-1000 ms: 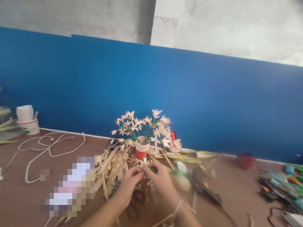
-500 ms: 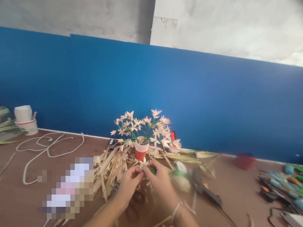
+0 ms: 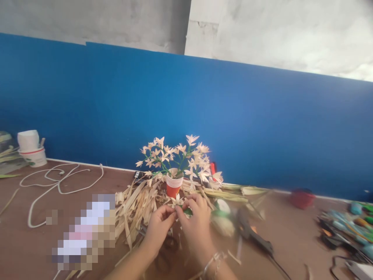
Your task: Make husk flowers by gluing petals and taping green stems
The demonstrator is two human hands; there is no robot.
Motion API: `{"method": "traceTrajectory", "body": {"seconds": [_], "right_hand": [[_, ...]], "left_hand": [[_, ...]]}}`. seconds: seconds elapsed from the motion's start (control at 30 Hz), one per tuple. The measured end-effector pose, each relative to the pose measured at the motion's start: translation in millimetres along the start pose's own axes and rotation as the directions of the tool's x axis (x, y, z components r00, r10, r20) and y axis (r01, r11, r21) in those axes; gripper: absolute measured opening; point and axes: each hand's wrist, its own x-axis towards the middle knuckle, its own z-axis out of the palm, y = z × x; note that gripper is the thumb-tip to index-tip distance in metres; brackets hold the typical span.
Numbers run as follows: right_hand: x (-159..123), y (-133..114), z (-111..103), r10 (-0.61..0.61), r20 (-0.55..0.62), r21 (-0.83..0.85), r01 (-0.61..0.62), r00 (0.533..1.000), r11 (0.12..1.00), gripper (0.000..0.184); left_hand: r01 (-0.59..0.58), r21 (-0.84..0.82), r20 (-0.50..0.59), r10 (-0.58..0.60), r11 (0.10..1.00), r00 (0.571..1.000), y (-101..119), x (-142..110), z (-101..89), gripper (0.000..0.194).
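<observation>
My left hand (image 3: 160, 225) is closed in a pinch at the base of a small pale husk flower (image 3: 177, 200), whose petals show just above the fingertips. My right hand (image 3: 196, 217) pinches at the same spot, its other fingers curled above. Something green (image 3: 188, 211) shows behind the right fingers, mostly hidden. Just beyond the hands stands a red and white paper cup (image 3: 174, 186) holding green stems with many pale husk flowers (image 3: 194, 157).
Dried husk strips (image 3: 140, 204) lie left of the cup. A hot glue gun (image 3: 256, 237) and a pale round roll (image 3: 223, 225) sit right. Dark scissors (image 3: 170, 245) lie beneath the hands. A white cable (image 3: 37, 202) and cups (image 3: 33, 155) are left; colourful threads (image 3: 346, 225) far right.
My right hand has turned, its back and fingers lifting slightly, while its fingertips stay near the flower. My left hand has barely moved.
</observation>
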Motion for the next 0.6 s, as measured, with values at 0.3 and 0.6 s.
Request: {"method": "traceTrajectory", "body": {"seconds": [0.3,0.6], "right_hand": [[-5.2,-5.6,-0.2,0.075,0.071,0.069,-0.08,0.995,0.994,0.013],[-4.1,-8.1,0.1,0.148,0.09,0.191,-0.163,0.985,0.968,0.015]], "left_hand": [[-0.046,0.041,0.005,0.046,0.998,0.999,-2.7,0.2,-0.7,0.022],[-0.138,0.162,0.033,0.134,0.977,0.99,-5.9,-1.1,-4.2,0.018]]}}
